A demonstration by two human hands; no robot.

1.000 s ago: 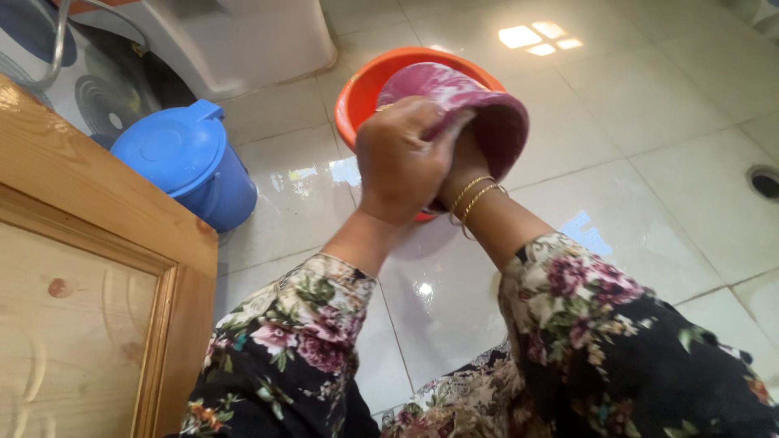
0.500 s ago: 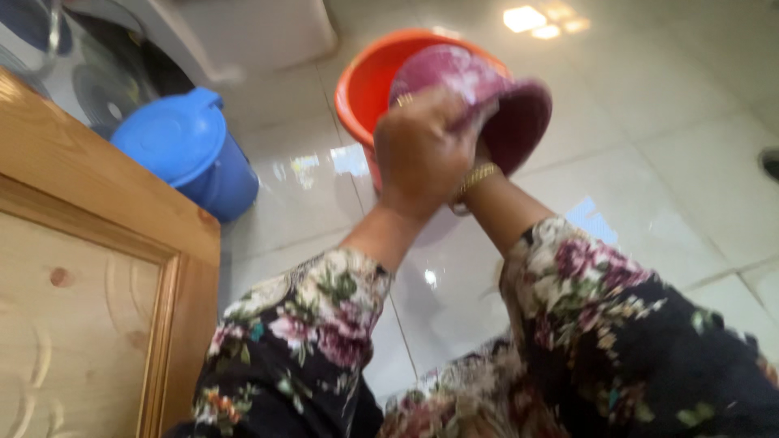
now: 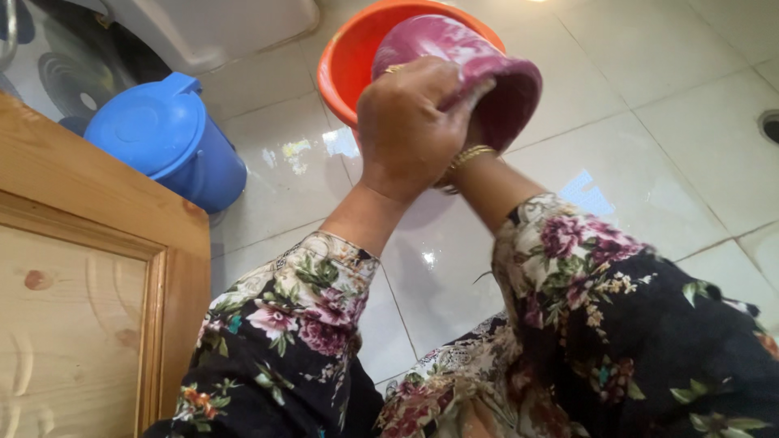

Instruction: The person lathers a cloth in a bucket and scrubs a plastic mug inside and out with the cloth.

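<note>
Both hands raised at a maroon pot

Left hand (image 3: 410,126) grips the pot (image 3: 475,69) rim; right hand's grip hidden inside it, above orange basin (image 3: 349,57).

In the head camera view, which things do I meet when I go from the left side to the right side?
Wooden door → blue lidded bucket → left hand gripping the dark pink container, above the orange basin → floor drain at the right edge.
</note>
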